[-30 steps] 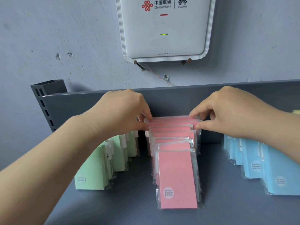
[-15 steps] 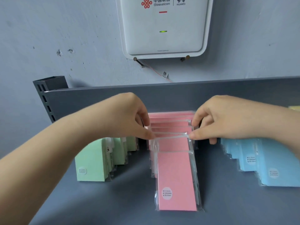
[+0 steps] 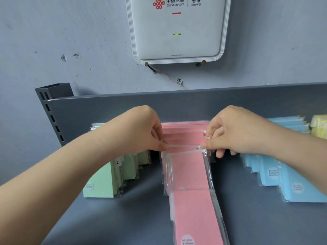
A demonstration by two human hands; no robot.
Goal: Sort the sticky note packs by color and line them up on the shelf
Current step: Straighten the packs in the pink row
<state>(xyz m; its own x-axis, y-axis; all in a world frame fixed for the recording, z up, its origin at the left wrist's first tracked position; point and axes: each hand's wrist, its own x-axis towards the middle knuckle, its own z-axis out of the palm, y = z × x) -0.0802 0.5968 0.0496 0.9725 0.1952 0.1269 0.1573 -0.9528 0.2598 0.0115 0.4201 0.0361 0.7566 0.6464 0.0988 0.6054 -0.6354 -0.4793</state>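
A row of pink sticky note packs (image 3: 189, 172) in clear wrappers runs down the middle of the grey shelf (image 3: 109, 218), leaning back toward the rear panel. My left hand (image 3: 141, 131) pinches the top left edge of a pink pack in the row. My right hand (image 3: 237, 131) pinches the same pack's top right edge. Green packs (image 3: 106, 181) stand in a row to the left, partly hidden by my left forearm. Blue packs (image 3: 290, 181) line up on the right, and yellow packs (image 3: 319, 126) show at the far right edge.
The shelf's grey back panel (image 3: 194, 103) rises behind the rows, with a slotted upright post (image 3: 51, 106) at its left end. A white router box (image 3: 177, 30) hangs on the wall above. Bare shelf surface lies between the rows.
Both hands have moved forward along the pink row, from the rearmost packs to a pack nearer the front. The front pink packs now lean further toward me.
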